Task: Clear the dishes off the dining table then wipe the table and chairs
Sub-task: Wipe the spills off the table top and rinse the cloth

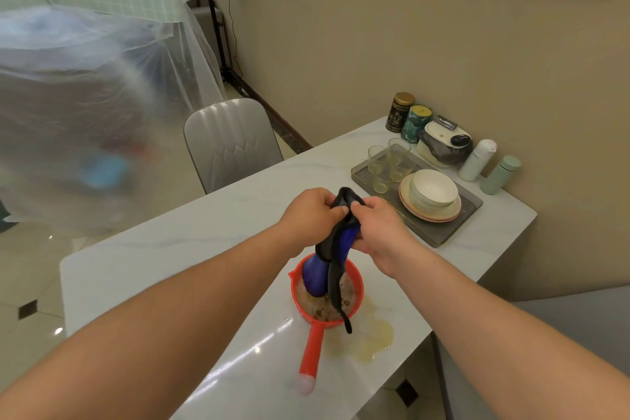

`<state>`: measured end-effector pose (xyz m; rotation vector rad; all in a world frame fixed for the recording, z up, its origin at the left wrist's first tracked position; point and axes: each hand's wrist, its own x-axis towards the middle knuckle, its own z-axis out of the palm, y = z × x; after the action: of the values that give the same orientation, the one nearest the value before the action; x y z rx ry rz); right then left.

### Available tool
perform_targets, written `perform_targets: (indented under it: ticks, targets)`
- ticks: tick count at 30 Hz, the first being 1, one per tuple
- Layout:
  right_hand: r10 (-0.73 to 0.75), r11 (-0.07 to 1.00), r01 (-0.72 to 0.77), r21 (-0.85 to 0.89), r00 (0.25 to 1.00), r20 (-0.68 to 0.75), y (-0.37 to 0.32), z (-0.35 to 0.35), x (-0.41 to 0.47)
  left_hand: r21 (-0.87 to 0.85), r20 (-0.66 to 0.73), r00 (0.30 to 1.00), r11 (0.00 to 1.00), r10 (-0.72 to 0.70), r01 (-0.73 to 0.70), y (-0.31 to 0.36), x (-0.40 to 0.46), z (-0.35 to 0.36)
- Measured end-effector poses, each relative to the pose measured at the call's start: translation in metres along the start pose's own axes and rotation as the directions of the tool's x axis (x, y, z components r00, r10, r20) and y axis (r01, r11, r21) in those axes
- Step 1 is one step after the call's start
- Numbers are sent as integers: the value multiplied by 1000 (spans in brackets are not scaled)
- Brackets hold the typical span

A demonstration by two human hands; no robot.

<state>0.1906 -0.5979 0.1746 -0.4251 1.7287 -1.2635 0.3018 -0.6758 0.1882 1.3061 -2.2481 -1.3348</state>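
Observation:
Both hands hold a wet blue and black cloth [335, 249] above a red ladle-shaped scoop [308, 317] standing on the white marble table [177, 266]. My left hand [312, 215] grips the cloth's top from the left, and my right hand [378, 228] grips it from the right. The cloth hangs twisted, its lower end dipping into the scoop's murky water. A yellowish puddle [371, 341] lies on the table just right of the scoop. Stacked white bowls on plates [431, 198] sit on a grey tray [453, 225] at the far right.
Several drinking glasses [388, 164] stand on the tray's far end. Tea tins [407, 116], a white appliance [443, 143] and two bottles [491, 165] line the wall. A grey chair [228, 143] stands at the table's far side. Plastic sheeting [85, 95] covers furniture on the left.

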Motion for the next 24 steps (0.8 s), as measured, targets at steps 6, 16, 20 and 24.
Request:
perform_targets:
  ticks: [6,16,20,24]
  targets:
    - [37,997,-44,57,993,116,6,6,-3,-318,113,986,936,-123,153,0,-10,-6]
    - [-71,976,75,203,997,-27,-5,11,-5,-191,182,980,974,-83,118,-46,-16,10]
    - [-70,840,-1,543,992,109,-27,9,-20,-100,167,972,983,167,-152,-61,-14,33]
    - [-217,763,31,645,953,211,-42,-1,-27,-118,-55,995,989,83,-89,-58,-6,48]
